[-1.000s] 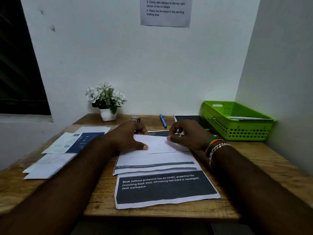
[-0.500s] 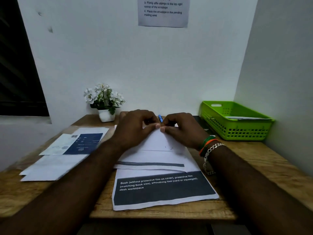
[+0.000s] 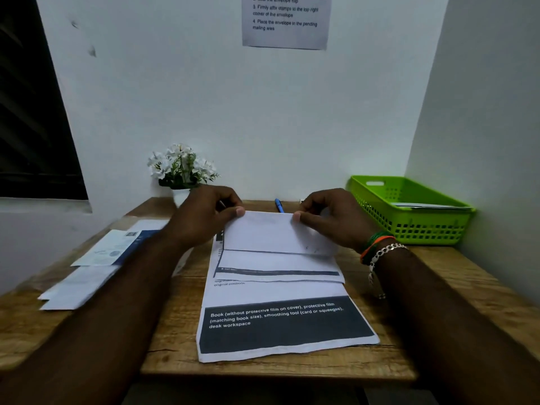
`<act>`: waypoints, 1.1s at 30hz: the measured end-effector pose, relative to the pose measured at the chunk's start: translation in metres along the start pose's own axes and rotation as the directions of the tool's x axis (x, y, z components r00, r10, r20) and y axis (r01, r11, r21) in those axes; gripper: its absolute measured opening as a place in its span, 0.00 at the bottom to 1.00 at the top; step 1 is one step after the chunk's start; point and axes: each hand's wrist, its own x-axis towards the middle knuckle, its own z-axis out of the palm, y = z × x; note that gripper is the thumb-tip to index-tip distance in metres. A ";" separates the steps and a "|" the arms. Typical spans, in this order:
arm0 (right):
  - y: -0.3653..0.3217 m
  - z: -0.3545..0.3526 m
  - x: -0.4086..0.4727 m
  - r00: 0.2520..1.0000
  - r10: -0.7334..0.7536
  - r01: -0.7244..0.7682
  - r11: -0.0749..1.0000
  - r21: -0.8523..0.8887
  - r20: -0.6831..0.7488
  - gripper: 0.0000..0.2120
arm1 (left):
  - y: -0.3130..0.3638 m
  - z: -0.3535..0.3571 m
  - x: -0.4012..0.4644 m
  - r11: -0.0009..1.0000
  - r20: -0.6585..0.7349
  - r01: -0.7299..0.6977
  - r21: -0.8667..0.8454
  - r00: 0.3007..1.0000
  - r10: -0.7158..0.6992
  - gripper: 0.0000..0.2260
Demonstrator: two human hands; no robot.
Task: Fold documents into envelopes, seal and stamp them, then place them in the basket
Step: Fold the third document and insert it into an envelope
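A white document point(image 3: 271, 235) lies partly folded on top of a stack of printed sheets point(image 3: 280, 328) in the middle of the wooden desk. My left hand point(image 3: 204, 214) pinches the top left corner of the folded part. My right hand point(image 3: 333, 217) pinches its top right corner, thumb on the paper. Several white and blue envelopes point(image 3: 96, 264) lie spread at the left of the desk. The green basket point(image 3: 409, 226) stands at the back right with an envelope inside.
A white flower pot point(image 3: 181, 171) stands at the back left by the wall. A blue pen point(image 3: 279, 205) lies at the back centre. An instruction sheet point(image 3: 286, 21) hangs on the wall. The wooden desk point(image 3: 438, 276) ends at the right against a side wall.
Both hands have moved apart from the middle of the fold's far edge out to its two corners. The head view has shifted slightly.
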 end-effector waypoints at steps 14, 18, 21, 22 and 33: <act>0.017 -0.017 0.000 0.999 0.036 -0.037 0.998 0.058 0.022 0.03 | -0.011 -0.009 0.002 1.000 -0.054 0.010 -0.029 0.998 -0.012 0.05; 0.015 -0.020 -0.002 0.988 0.019 -0.037 0.993 0.115 0.152 0.03 | -0.005 -0.008 -0.004 0.992 0.078 0.096 -0.081 0.993 -0.090 0.22; 0.010 -0.017 -0.004 0.960 0.007 -0.039 0.993 0.109 0.281 0.03 | -0.004 -0.001 -0.007 0.988 0.256 0.154 -0.023 0.956 -0.143 0.16; 0.009 -0.014 -0.005 0.942 0.011 -0.042 0.995 0.085 0.336 0.04 | -0.004 0.001 -0.008 0.986 0.310 0.165 0.009 0.937 -0.159 0.14; 0.009 0.007 -0.008 0.868 0.138 -0.139 0.990 -0.033 0.478 0.06 | -0.012 0.014 -0.009 0.966 0.472 0.184 0.180 0.846 -0.249 0.29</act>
